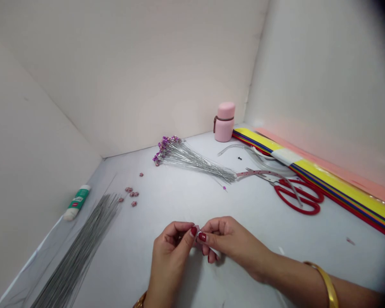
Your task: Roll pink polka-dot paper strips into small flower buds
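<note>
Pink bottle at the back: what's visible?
The pink bottle is short and rounded, with a domed, slightly paler lid, on and apparently closed. A dark brown strap rings its neck, its loop hanging at one side. Smooth, matte-looking; metal or plastic, can't tell. It stands upright on the white tabletop, right by the near-corner end of the coloured sheets.

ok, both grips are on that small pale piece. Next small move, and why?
I'd probably ease the right grip back slightly while the left grip pinches the small pale piece: the two crowd it from both sides and hide most of its outline.
</note>
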Action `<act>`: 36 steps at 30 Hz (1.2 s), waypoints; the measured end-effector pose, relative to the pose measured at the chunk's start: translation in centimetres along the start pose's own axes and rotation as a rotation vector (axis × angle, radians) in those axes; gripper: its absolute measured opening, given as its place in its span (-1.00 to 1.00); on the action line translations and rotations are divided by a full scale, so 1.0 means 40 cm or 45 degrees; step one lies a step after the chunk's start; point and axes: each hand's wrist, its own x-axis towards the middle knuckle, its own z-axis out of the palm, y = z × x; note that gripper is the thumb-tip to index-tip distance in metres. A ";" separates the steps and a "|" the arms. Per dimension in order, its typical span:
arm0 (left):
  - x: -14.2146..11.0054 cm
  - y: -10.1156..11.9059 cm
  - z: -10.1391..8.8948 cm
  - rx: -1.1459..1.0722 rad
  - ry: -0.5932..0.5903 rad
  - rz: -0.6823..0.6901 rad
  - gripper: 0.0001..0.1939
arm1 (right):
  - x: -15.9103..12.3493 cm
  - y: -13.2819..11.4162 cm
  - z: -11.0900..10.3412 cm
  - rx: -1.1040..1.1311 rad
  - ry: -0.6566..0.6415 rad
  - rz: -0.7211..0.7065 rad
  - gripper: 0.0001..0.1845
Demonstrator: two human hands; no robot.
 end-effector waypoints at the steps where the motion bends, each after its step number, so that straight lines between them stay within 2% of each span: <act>1: -0.003 0.000 -0.002 0.092 0.015 0.094 -0.91 | -0.002 -0.001 0.001 0.044 -0.011 0.005 -0.70; 4: -0.008 0.004 -0.008 0.413 0.053 0.401 -0.94 | -0.007 -0.007 0.005 0.160 -0.048 0.027 -0.70; 8: -0.009 0.012 -0.016 0.679 -0.004 0.717 -0.88 | -0.007 -0.010 0.008 0.228 -0.040 0.021 -0.66; 11: -0.009 0.014 -0.018 0.734 -0.029 0.834 -0.84 | -0.005 -0.007 0.007 0.244 -0.023 0.008 -0.63; 13: -0.010 0.014 -0.019 0.737 -0.030 0.848 -0.83 | -0.004 -0.006 0.005 0.265 -0.017 0.012 -0.62; 17: -0.008 0.011 -0.016 0.650 -0.063 0.701 -0.86 | -0.004 -0.007 0.004 0.263 -0.001 0.016 -0.61; 21: -0.004 0.007 -0.006 0.346 -0.077 0.331 -0.88 | -0.002 -0.010 0.006 0.205 0.052 -0.021 -0.62; 23: -0.001 0.007 -0.002 0.260 -0.074 0.220 -0.88 | 0.000 -0.009 0.007 0.166 0.069 -0.051 -0.63; 27: 0.006 0.008 0.000 0.234 -0.030 0.204 -0.91 | 0.003 -0.005 0.008 0.107 0.100 -0.052 -0.61; 36: -0.003 0.012 0.001 0.113 -0.033 0.011 -0.87 | 0.005 0.000 0.007 0.007 0.130 -0.043 -0.61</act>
